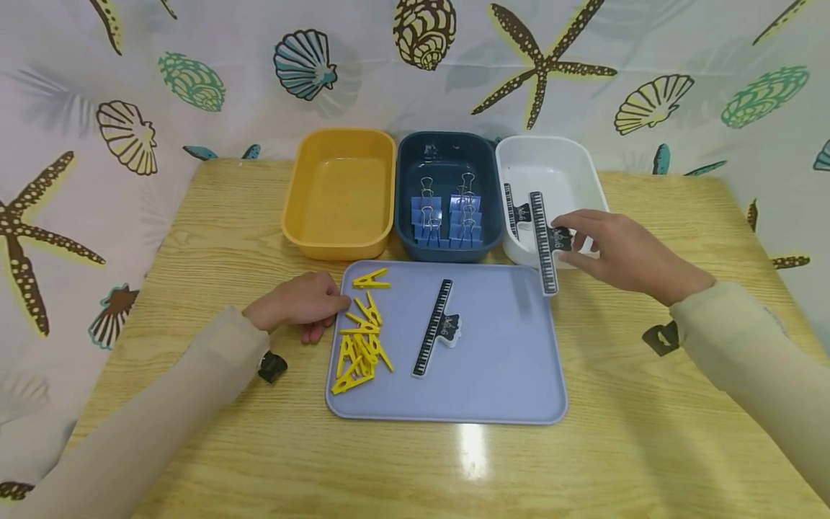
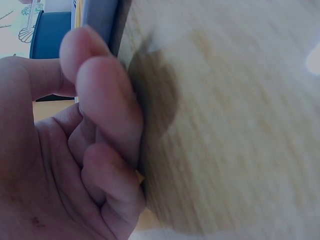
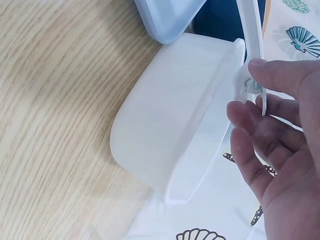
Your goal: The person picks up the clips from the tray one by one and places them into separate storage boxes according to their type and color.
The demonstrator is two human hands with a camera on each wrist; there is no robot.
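My right hand (image 1: 622,249) pinches a long music clip (image 1: 543,241) with a piano-key pattern, thumb on one side of its black handle and fingers on the other. It hangs over the front of the white bin (image 1: 564,162). Inside that bin lies another piano-key clip (image 1: 510,209). A third such clip (image 1: 432,331) lies slanted in the middle of the grey-blue tray (image 1: 499,389). Beside the tray's left edge my left hand (image 1: 295,303) rests on the table, fingers loosely curled with nothing in them. Yellow clothespins (image 1: 359,346) are heaped on the tray's left side.
Left of the white bin stand a dark blue bin (image 1: 447,148) with blue binder clips (image 1: 465,220) in two rows and a bare yellow bin (image 1: 350,194). All three bins line the back of the wooden table (image 1: 227,216), against a shell-print cloth (image 1: 363,43).
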